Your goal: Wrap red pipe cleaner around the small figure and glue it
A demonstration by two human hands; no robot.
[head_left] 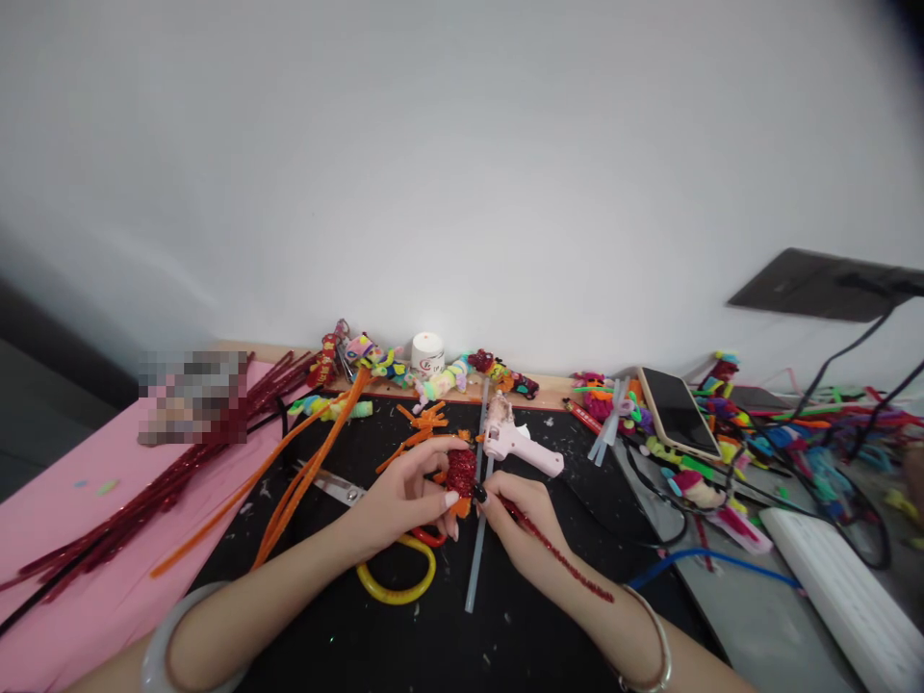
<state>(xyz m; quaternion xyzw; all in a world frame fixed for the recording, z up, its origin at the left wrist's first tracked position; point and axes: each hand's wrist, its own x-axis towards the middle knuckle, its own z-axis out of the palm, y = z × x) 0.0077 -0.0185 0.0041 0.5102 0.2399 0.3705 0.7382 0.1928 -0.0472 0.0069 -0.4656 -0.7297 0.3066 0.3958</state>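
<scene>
While left hand (400,493) grasps red glittery piece (462,472), right hand (521,518) pinches red tinsel stem (565,561).
Glue gun (530,449) lies far right of piece; scissors (352,495), left.

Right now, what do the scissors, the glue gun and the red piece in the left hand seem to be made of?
Scissors: blades look like metal, from their grey sheen; the yellow loop is likely smooth plastic.
Glue gun: probably plastic, pale pink with a smooth, moulded look.
Red piece: perhaps tinsel pipe cleaner, judging by its fuzzy glitter; its inside is hidden.
</scene>
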